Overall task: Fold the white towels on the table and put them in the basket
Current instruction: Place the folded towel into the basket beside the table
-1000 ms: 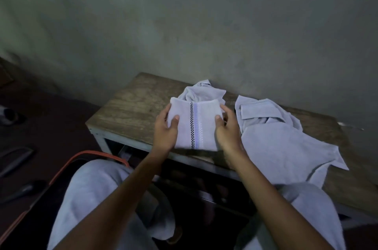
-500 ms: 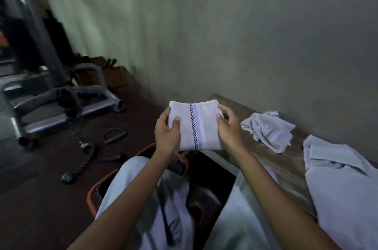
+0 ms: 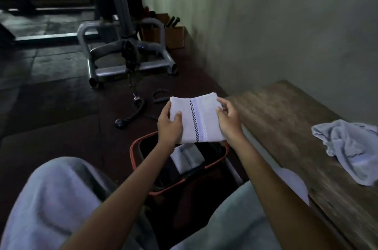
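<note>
The left hand (image 3: 169, 125) grips the left edge of the folded towel (image 3: 196, 118), thumb curled on top and fingers underneath. The towel is white with a checked and blue stripe down its middle, held flat in the air. The right hand (image 3: 230, 122) pinches its right edge the same way. Directly below them stands the basket (image 3: 132, 154), dark with an orange rim, on the floor between the person's knees, and another folded towel (image 3: 187, 157) lies inside it.

On the dark floor (image 3: 51, 86) to the left sits a grey exercise machine (image 3: 126, 59), with a rope handle (image 3: 131, 116) lying near it and a cardboard box (image 3: 173, 37) against the wall (image 3: 266, 24). To the right is the wooden table (image 3: 286, 118), where a crumpled towel (image 3: 347, 147) lies well apart from the hands.
</note>
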The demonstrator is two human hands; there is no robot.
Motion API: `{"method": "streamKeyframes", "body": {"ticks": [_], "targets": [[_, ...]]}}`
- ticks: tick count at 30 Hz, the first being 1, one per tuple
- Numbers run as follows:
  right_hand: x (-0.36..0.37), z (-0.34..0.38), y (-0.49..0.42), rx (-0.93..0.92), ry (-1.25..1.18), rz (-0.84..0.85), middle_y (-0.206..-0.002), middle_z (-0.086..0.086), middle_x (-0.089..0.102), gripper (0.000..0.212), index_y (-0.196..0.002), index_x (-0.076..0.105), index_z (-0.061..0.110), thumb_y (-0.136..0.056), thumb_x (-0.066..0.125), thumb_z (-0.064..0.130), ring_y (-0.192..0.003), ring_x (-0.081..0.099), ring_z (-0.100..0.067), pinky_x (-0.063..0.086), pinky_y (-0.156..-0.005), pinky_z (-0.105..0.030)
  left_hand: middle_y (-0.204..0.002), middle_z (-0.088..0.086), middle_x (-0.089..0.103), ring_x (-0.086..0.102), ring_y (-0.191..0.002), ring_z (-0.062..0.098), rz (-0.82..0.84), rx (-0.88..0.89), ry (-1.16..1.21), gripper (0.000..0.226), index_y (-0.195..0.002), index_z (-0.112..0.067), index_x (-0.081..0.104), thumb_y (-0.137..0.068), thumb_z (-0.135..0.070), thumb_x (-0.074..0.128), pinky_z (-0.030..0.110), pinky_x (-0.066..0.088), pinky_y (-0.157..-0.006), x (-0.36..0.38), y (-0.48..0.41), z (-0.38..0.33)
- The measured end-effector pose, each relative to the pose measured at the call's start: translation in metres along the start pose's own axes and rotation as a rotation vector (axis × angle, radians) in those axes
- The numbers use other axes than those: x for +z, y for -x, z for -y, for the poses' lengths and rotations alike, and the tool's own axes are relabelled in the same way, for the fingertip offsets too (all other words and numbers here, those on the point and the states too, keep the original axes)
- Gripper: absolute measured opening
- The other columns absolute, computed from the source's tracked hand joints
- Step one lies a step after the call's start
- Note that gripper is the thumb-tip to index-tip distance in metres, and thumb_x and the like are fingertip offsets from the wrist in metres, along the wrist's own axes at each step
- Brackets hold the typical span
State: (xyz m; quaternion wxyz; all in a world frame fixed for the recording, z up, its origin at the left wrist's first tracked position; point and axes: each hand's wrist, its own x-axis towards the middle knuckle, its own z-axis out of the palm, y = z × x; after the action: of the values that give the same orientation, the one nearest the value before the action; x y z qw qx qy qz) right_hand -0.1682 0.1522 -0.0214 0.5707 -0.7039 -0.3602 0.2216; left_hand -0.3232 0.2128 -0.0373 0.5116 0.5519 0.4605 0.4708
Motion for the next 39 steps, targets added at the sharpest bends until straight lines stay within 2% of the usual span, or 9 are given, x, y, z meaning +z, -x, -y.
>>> {"method": "streamKeyframes", "body": {"ticks": [3, 7, 12, 18, 25, 28, 32, 36, 39], "targets": [[0.031, -0.051, -0.026, 0.082, 0.015, 0.093, -0.111, -0.001, 0.061, 0.032, -0.119, 0.058, 0.02, -0.091, 0.05, 0.008, -0.105, 0.058, -0.015, 0.045, -0.089, -0.025, -0.137, 0.003, 0.051, 0.05, -0.123, 0.015, -0.027, -0.116, -0.008, 0.052, -0.14, -0.013, 0.041, -0.089, -0.009, 0.053, 0.037, 0.041, -0.106, 0.001, -0.021, 0.056], [0.069, -0.129, -0.061, 0.171, 0.09, 0.176, -0.109, 0.01, 0.061, 0.031, -0.116, 0.06, 0.024, -0.09, 0.051, 0.008, -0.101, 0.057, -0.004, 0.043, -0.085, -0.017, -0.137, 0.003, 0.051, 0.049, -0.124, 0.014, -0.088, -0.259, -0.02, 0.056, -0.14, -0.015, 0.039, -0.087, -0.004, 0.052, 0.037, 0.039, -0.107, 0.012, -0.047, 0.14], [0.103, -0.245, -0.094, 0.322, 0.114, 0.245, -0.111, 0.011, 0.061, 0.03, -0.111, 0.06, 0.027, -0.091, 0.051, 0.007, -0.108, 0.057, -0.007, 0.045, -0.092, -0.024, -0.133, 0.002, 0.052, 0.052, -0.119, 0.016, -0.114, -0.433, -0.05, 0.058, -0.14, -0.025, 0.039, -0.087, -0.005, 0.052, 0.042, 0.044, -0.102, 0.036, -0.071, 0.252], [0.127, -0.343, -0.122, 0.403, 0.143, 0.281, -0.109, -0.003, 0.062, 0.035, -0.11, 0.059, 0.016, -0.087, 0.045, -0.008, -0.107, 0.057, -0.018, 0.046, -0.095, -0.031, -0.139, 0.003, 0.047, 0.048, -0.125, 0.018, -0.119, -0.551, -0.031, 0.061, -0.141, -0.026, 0.035, -0.087, -0.002, 0.051, 0.043, 0.038, -0.108, 0.064, -0.078, 0.349], [0.152, -0.374, -0.136, 0.412, 0.261, 0.379, -0.105, -0.006, 0.057, 0.036, -0.118, 0.055, 0.001, -0.087, 0.041, -0.011, -0.099, 0.053, -0.017, 0.042, -0.076, -0.006, -0.144, 0.008, 0.042, 0.042, -0.131, 0.02, -0.078, -0.52, -0.037, 0.068, -0.145, -0.013, 0.029, -0.082, -0.012, 0.054, 0.047, 0.035, -0.109, 0.054, -0.076, 0.394], [0.155, -0.375, -0.132, 0.34, 0.421, 0.391, -0.111, -0.012, 0.061, 0.041, -0.121, 0.054, 0.007, -0.086, 0.04, -0.009, -0.105, 0.056, -0.025, 0.041, -0.088, -0.024, -0.147, 0.005, 0.038, 0.04, -0.133, 0.017, -0.027, -0.481, -0.116, 0.07, -0.146, -0.014, 0.027, -0.082, -0.02, 0.054, 0.045, 0.035, -0.11, 0.052, -0.08, 0.397], [0.152, -0.363, -0.125, 0.208, 0.712, 0.356, -0.121, -0.016, 0.058, 0.048, -0.124, 0.052, 0.012, -0.081, 0.042, -0.007, -0.111, 0.055, -0.032, 0.042, -0.089, -0.032, -0.141, 0.011, 0.039, 0.04, -0.126, 0.012, 0.038, -0.446, -0.267, 0.073, -0.147, -0.013, 0.024, -0.08, -0.027, 0.049, 0.034, 0.035, -0.109, 0.055, -0.081, 0.397], [0.151, -0.353, -0.113, 0.085, 1.158, 0.484, -0.127, -0.015, 0.045, 0.046, -0.129, 0.042, 0.01, -0.084, 0.043, 0.0, -0.114, 0.051, -0.036, 0.047, -0.082, -0.044, -0.131, 0.025, 0.044, 0.05, -0.114, 0.036, 0.162, -0.396, -0.398, 0.068, -0.148, -0.01, 0.021, -0.089, -0.019, 0.054, 0.036, 0.04, -0.1, 0.048, -0.086, 0.397], [0.153, -0.352, -0.11, -0.165, 1.281, 0.577, -0.143, -0.017, 0.04, 0.052, -0.138, 0.039, 0.006, -0.086, 0.036, 0.007, -0.131, 0.039, -0.035, 0.044, -0.091, -0.046, -0.145, 0.017, 0.038, 0.038, -0.129, 0.032, 0.126, -0.239, -0.642, 0.062, -0.146, -0.007, 0.029, -0.091, -0.031, 0.043, 0.032, 0.03, -0.104, 0.043, -0.087, 0.388]]}}
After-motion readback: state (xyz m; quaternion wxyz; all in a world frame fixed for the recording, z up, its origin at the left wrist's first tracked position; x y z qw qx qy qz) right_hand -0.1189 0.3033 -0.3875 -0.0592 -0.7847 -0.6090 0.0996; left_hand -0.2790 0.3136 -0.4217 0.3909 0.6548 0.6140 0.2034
